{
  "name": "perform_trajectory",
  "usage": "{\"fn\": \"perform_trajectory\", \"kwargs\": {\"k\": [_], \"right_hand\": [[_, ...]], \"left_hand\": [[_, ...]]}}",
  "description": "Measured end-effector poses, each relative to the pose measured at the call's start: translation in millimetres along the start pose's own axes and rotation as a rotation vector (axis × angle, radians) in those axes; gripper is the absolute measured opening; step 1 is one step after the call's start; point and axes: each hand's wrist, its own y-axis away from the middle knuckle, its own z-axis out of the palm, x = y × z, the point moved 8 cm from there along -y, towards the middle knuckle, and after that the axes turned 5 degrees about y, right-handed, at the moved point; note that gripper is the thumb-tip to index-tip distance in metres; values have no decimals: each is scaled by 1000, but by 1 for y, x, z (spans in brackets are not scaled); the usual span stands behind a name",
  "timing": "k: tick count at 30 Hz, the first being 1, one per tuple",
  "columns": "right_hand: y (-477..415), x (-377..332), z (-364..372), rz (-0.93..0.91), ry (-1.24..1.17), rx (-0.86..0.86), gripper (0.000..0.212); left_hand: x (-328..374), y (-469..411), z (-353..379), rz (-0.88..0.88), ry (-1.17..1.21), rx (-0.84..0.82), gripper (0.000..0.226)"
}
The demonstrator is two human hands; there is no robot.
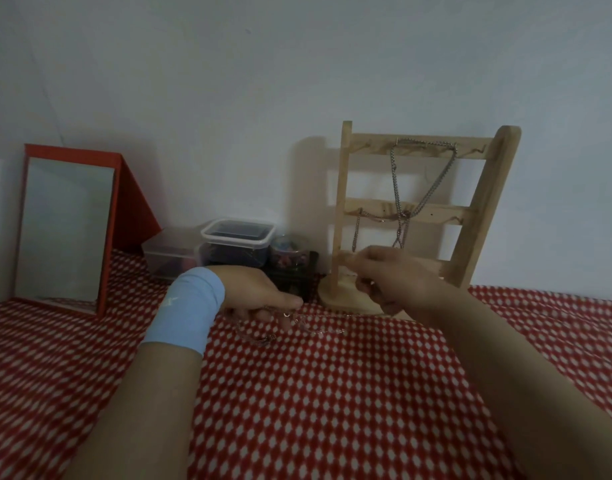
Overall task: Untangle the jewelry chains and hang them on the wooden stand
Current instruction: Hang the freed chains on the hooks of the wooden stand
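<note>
Left hand [263,299] grip pins fine chains [297,323] on the checked counter [332,393], right hand [391,282] pinches a strand near the wooden stand [477,216]; risk: pulling apart likely tightens the knot.

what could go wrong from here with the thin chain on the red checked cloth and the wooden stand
The thin silver chain lies partly bunched on the red checked cloth under the left hand; pulling might tighten a knot. The right hand, blurred, is close to the wooden ladder stand and could knock its hanging steel chains loose.
</note>
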Motion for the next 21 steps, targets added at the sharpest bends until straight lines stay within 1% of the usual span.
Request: {"fn": "perform_trajectory", "kwargs": {"k": [2,3,5,7,9,11,12,14,16,17,19,21], "right_hand": [[0,0,7,-36,296,-19,17],[0,0,11,-61,434,-54,13],[2,4,20,-74,670,-174,11],[5,9,28,-64,837,-293,17],[7,7,32,-71,897,-332,19],[6,-5,32,-139,850,-244,18],[5,-11,33,-179,793,-194,21],[4,-16,41,-223,636,-175,30],[1,-12,52,-220,500,-194,31],[0,-7,54,-206,412,-190,25],[-4,1,51,-146,194,-120,13],[-7,8,41,-100,94,-19,19]], "left_hand": [[4,-2,1,78,73,-1,34],[5,-3,2,106,74,0,29],[10,-5,5,139,70,-2,26],[15,-9,7,175,109,8,24],[21,-10,8,212,177,18,23],[27,-10,9,240,217,19,23],[29,-10,11,247,242,9,23],[31,-10,12,251,282,3,24],[32,-10,7,263,260,67,25],[32,-9,1,270,224,124,27],[30,-8,-11,265,159,237,26],[26,-9,-16,242,165,277,26]]}}
